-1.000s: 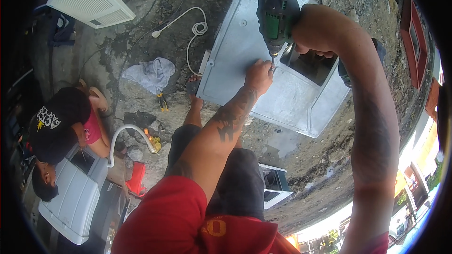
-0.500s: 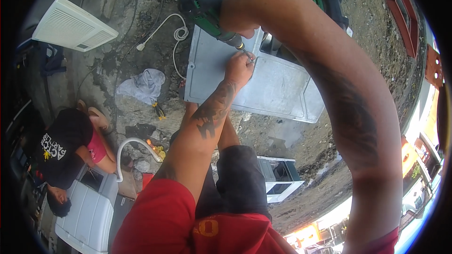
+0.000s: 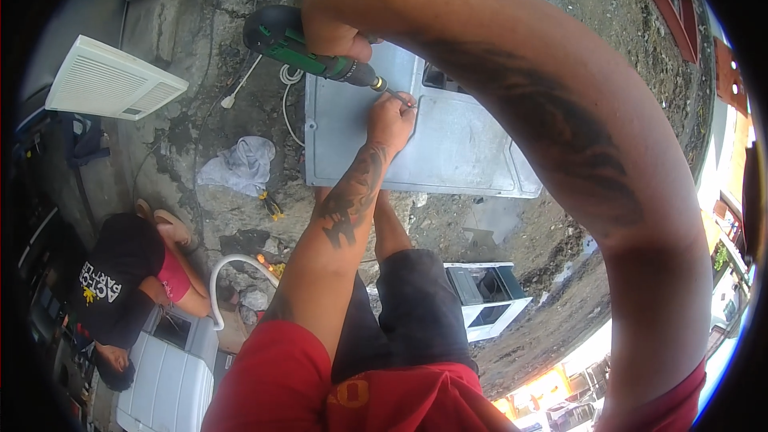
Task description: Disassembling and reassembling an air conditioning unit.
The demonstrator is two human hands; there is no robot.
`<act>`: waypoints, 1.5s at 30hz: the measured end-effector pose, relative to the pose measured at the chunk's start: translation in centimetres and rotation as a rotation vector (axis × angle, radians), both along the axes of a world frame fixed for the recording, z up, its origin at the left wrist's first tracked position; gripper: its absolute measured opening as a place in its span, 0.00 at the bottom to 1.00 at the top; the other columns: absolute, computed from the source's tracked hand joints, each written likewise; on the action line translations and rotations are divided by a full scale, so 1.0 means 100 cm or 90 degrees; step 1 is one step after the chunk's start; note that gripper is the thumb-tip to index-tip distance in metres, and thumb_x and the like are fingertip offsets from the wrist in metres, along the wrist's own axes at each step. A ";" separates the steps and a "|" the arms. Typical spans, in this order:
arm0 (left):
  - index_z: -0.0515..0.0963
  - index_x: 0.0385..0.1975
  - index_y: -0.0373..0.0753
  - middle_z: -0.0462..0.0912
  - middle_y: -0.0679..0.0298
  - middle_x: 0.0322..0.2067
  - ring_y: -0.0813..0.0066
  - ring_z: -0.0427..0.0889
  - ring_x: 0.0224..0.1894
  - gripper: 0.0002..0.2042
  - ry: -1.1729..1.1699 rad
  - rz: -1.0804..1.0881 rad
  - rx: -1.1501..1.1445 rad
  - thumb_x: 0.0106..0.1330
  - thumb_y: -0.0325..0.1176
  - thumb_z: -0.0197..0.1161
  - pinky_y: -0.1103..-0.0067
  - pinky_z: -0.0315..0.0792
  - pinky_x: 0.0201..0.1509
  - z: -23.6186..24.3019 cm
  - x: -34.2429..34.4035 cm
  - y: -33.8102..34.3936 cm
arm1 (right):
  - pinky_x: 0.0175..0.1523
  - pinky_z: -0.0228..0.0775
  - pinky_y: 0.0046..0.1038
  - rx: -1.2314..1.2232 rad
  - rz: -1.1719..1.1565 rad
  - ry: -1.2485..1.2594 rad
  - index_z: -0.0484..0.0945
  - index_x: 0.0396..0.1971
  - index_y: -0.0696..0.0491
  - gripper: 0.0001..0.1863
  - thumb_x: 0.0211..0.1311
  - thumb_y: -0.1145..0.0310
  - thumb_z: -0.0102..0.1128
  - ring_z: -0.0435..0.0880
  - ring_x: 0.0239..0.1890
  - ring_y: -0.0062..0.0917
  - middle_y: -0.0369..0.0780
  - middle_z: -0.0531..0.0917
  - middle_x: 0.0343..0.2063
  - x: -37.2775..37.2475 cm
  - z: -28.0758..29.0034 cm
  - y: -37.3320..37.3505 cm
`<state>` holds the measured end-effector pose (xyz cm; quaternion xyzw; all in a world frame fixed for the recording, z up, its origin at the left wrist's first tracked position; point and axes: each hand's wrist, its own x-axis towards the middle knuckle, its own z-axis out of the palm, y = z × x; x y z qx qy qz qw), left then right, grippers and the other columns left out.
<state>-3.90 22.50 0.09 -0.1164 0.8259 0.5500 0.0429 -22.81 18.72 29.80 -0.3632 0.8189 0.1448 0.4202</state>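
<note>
My right hand (image 3: 340, 38) is closed round the grip of a green and black cordless drill (image 3: 282, 42), its arm arching over from the right. From the chuck a thin driver bit (image 3: 394, 94) slants down toward the right. My left hand (image 3: 389, 122) pinches at the bit's tip with thumb and fingers; any screw there is too small to make out. Beneath both hands lies a flat grey metal panel (image 3: 472, 144) with a raised seam and a dark opening, partly hidden by my right arm.
At left, a person in a black shirt crouches by a white appliance housing (image 3: 166, 376) with a pale hose (image 3: 220, 268). A white louvred grille (image 3: 116, 80), grey cloth (image 3: 240, 166), yellow-handled pliers (image 3: 272, 206) and a coiled white cord (image 3: 290, 104) lie on rough ground. Near my legs stands a white-framed unit (image 3: 490, 300).
The view has shifted a little. In the picture, both my hands and the drill now sit further left, with the bit still at my left fingertips.
</note>
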 end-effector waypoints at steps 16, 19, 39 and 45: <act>0.76 0.39 0.41 0.78 0.52 0.39 0.47 0.80 0.39 0.07 -0.021 -0.089 -0.131 0.63 0.30 0.61 0.60 0.76 0.43 0.007 -0.002 -0.001 | 0.38 0.77 0.34 -0.001 -0.098 0.084 0.87 0.37 0.50 0.15 0.49 0.65 0.59 0.87 0.33 0.31 0.41 0.87 0.30 0.020 0.015 0.049; 0.75 0.40 0.41 0.78 0.51 0.41 0.46 0.81 0.39 0.06 -0.024 -0.098 -0.166 0.65 0.30 0.59 0.58 0.76 0.43 0.011 -0.004 -0.002 | 0.45 0.76 0.35 0.019 -0.093 0.031 0.85 0.44 0.49 0.17 0.53 0.63 0.60 0.85 0.42 0.31 0.41 0.85 0.40 0.009 0.034 0.049; 0.73 0.45 0.40 0.80 0.52 0.42 0.46 0.80 0.42 0.10 -0.047 -0.124 -0.191 0.64 0.29 0.58 0.58 0.75 0.45 0.004 0.002 0.008 | 0.41 0.77 0.36 -0.084 -0.075 -0.059 0.86 0.41 0.48 0.16 0.51 0.64 0.60 0.86 0.36 0.33 0.39 0.86 0.33 0.010 0.022 0.063; 0.76 0.44 0.39 0.80 0.50 0.40 0.45 0.80 0.41 0.10 0.014 0.038 0.143 0.63 0.29 0.59 0.57 0.75 0.45 -0.045 0.008 -0.016 | 0.40 0.77 0.36 -0.016 -0.094 0.044 0.87 0.37 0.48 0.14 0.49 0.66 0.59 0.86 0.33 0.33 0.38 0.86 0.29 0.024 0.028 0.024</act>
